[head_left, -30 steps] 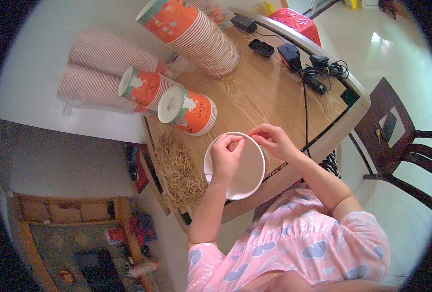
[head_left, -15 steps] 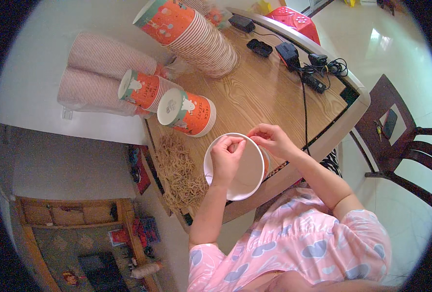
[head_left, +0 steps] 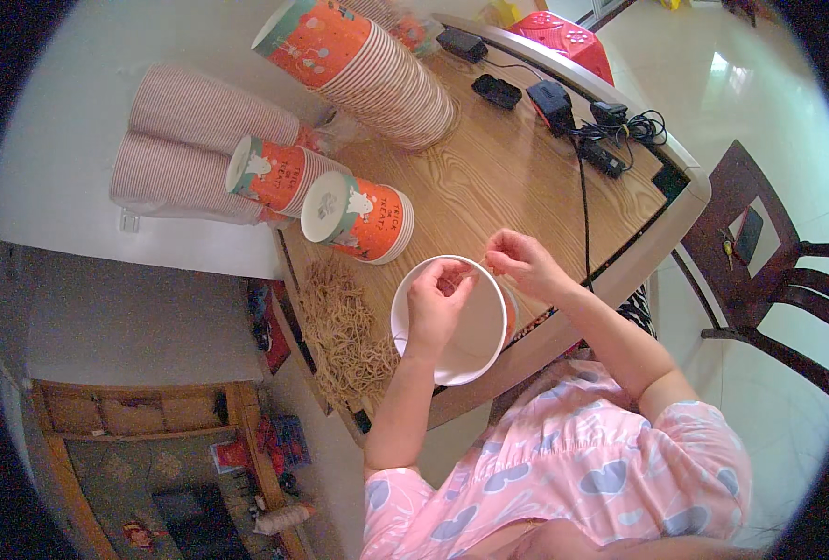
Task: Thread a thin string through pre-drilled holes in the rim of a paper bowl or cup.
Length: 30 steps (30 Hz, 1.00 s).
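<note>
A wide paper tub [head_left: 478, 343], white inside, stands at the near edge of the wooden table, its mouth facing up toward me. My left hand [head_left: 436, 306] reaches over the mouth, fingers pinched together at the far part of the rim. Just beyond the rim on the right, my right hand [head_left: 529, 269] is also in a pinch. A thin tan cord seems to run between the two sets of fingertips; its ends are hidden. Left of the tub lies a loose heap of tan cords [head_left: 342, 341], close to my left forearm.
Orange-and-green printed tubs [head_left: 368, 219] stand nested beyond the heap, beside another short stack [head_left: 279, 177] and a tall leaning stack [head_left: 368, 79]. Plastic-wrapped stacks [head_left: 186, 182] lie at far left. Black adapters and cables [head_left: 611, 135] sit at back right; a dark chair [head_left: 751, 233] stands beyond.
My right hand has drawn slightly up and away from my left, widening the small gap between the fingertips. My left hand stays near the same spot on the rim; the tub has not moved.
</note>
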Each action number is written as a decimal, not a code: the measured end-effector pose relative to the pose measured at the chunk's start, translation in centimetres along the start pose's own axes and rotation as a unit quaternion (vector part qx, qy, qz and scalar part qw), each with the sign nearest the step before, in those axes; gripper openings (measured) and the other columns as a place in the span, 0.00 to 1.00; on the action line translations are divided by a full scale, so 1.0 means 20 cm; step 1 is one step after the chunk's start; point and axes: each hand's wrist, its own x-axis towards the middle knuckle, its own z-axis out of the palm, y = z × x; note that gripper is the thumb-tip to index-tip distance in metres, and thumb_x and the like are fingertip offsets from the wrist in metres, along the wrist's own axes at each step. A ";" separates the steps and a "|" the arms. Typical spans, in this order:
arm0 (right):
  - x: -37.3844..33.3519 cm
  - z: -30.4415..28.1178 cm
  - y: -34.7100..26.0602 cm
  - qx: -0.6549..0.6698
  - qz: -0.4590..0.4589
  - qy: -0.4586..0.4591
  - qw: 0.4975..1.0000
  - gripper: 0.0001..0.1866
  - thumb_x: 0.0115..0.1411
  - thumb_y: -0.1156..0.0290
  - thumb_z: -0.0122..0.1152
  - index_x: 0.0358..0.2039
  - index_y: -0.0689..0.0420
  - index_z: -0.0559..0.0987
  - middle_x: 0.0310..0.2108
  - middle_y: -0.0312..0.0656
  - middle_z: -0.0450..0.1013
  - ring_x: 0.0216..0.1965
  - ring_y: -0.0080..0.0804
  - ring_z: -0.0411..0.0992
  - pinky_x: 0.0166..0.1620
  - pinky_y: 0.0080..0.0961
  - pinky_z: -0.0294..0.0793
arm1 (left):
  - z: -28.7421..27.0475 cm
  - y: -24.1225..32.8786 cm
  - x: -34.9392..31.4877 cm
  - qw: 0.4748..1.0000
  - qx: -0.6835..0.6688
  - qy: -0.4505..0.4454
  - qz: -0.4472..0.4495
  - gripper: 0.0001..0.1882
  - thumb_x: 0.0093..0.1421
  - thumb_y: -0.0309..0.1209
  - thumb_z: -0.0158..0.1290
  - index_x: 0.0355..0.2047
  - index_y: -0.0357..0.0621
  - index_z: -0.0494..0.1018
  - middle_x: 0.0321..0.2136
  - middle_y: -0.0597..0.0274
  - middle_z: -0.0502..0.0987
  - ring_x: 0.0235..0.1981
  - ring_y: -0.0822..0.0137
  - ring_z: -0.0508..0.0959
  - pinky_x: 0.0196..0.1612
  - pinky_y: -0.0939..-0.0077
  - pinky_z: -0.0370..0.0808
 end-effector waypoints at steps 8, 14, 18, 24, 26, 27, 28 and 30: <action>-0.03 0.01 -0.09 0.057 -0.028 0.024 0.998 0.10 0.60 0.70 0.53 0.40 0.60 0.73 0.31 0.34 0.72 0.33 0.20 0.69 0.38 0.17 0.70 | -0.03 0.01 0.00 0.999 0.001 -0.006 -0.046 0.02 0.51 0.23 0.56 0.26 0.38 0.75 0.22 0.68 0.75 0.24 0.79 0.73 0.29 0.83 0.69; -0.04 -0.01 -0.07 -0.029 0.000 -0.031 0.999 0.06 0.57 0.73 0.57 0.34 0.61 0.76 0.30 0.32 0.73 0.32 0.16 0.69 0.36 0.14 0.70 | -0.02 0.00 0.00 1.000 -0.002 -0.006 -0.025 0.03 0.53 0.25 0.55 0.26 0.39 0.75 0.21 0.70 0.74 0.22 0.80 0.71 0.27 0.84 0.68; -0.09 0.04 -0.10 -0.117 0.006 0.021 0.993 0.05 0.56 0.74 0.58 0.33 0.62 0.76 0.28 0.32 0.72 0.30 0.16 0.68 0.34 0.15 0.69 | -0.02 0.05 -0.03 0.997 0.004 -0.063 -0.051 0.12 0.52 0.36 0.58 0.26 0.39 0.74 0.16 0.70 0.71 0.18 0.79 0.68 0.23 0.82 0.66; -0.14 0.08 -0.08 -0.172 -0.035 0.066 0.982 0.06 0.55 0.71 0.60 0.30 0.60 0.76 0.23 0.36 0.72 0.25 0.19 0.69 0.30 0.20 0.70 | -0.06 0.15 -0.03 0.980 0.133 -0.141 -0.040 0.15 0.47 0.39 0.61 0.28 0.40 0.74 0.15 0.67 0.69 0.18 0.75 0.69 0.22 0.77 0.66; -0.16 0.09 -0.08 -0.132 -0.030 0.063 0.989 0.06 0.55 0.71 0.60 0.29 0.60 0.76 0.23 0.35 0.72 0.25 0.20 0.68 0.30 0.20 0.70 | -0.07 0.20 -0.04 0.968 0.200 -0.150 -0.018 0.12 0.48 0.34 0.59 0.27 0.38 0.73 0.18 0.61 0.71 0.19 0.70 0.71 0.23 0.74 0.68; -0.17 0.10 -0.08 -0.123 -0.018 0.050 0.991 0.06 0.55 0.72 0.60 0.30 0.60 0.76 0.23 0.34 0.71 0.26 0.18 0.66 0.30 0.18 0.67 | -0.07 0.20 -0.07 0.968 0.200 -0.148 -0.019 0.12 0.48 0.34 0.59 0.27 0.38 0.73 0.18 0.61 0.71 0.19 0.70 0.71 0.23 0.74 0.68; -0.18 0.11 -0.08 -0.115 -0.006 0.037 0.993 0.05 0.56 0.73 0.59 0.32 0.61 0.75 0.24 0.32 0.70 0.26 0.15 0.63 0.29 0.16 0.65 | -0.07 0.20 -0.10 0.962 0.250 -0.107 0.029 0.11 0.50 0.33 0.58 0.27 0.39 0.73 0.20 0.59 0.72 0.21 0.66 0.73 0.25 0.71 0.69; -0.18 0.13 -0.07 -0.134 -0.027 0.025 0.990 0.06 0.56 0.73 0.58 0.33 0.61 0.76 0.25 0.33 0.71 0.26 0.16 0.64 0.30 0.17 0.66 | -0.05 0.20 -0.15 0.935 0.338 -0.048 0.094 0.06 0.52 0.30 0.55 0.29 0.42 0.73 0.26 0.54 0.73 0.27 0.56 0.75 0.31 0.65 0.72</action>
